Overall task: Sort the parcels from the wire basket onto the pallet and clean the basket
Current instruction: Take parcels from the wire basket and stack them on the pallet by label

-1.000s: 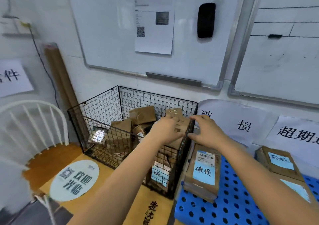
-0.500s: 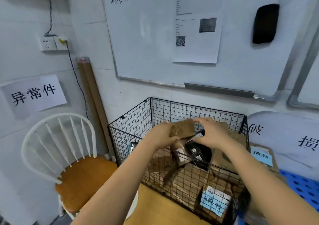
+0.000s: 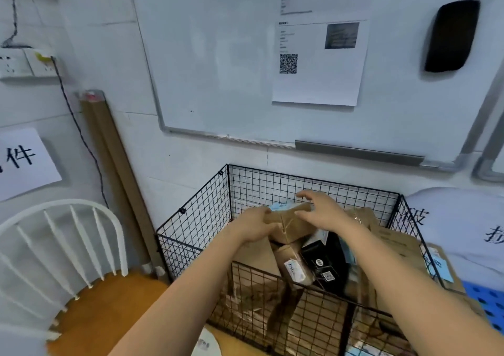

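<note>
Parcels fill the black wire basket (image 3: 207,213), which stands on the floor against the white wall, under the whiteboard (image 3: 218,55). I see both hands over the heap, on one small brown cardboard box (image 3: 290,226) held just above the other parcels, about level with the basket rim. My left hand (image 3: 256,226) presses against the box's left end, fingers curled on it; my right hand (image 3: 323,213) clamps its top and right side, fingers spread wide over the upper edge. A pale blue label shows on the box's top, partly hidden. Below it lie a taped brown parcel with a white label (image 3: 294,267) and, touching that on its right, a black box (image 3: 324,263); larger flat brown cartons (image 3: 392,243) lean toward the basket's right wall. To the right, just outside the basket, a corner of the blue pallet (image 3: 488,298) shows. A white-backed wooden chair (image 3: 90,309) stands left of the basket, and a long cardboard tube (image 3: 111,151) leans on the wall between them.
</note>
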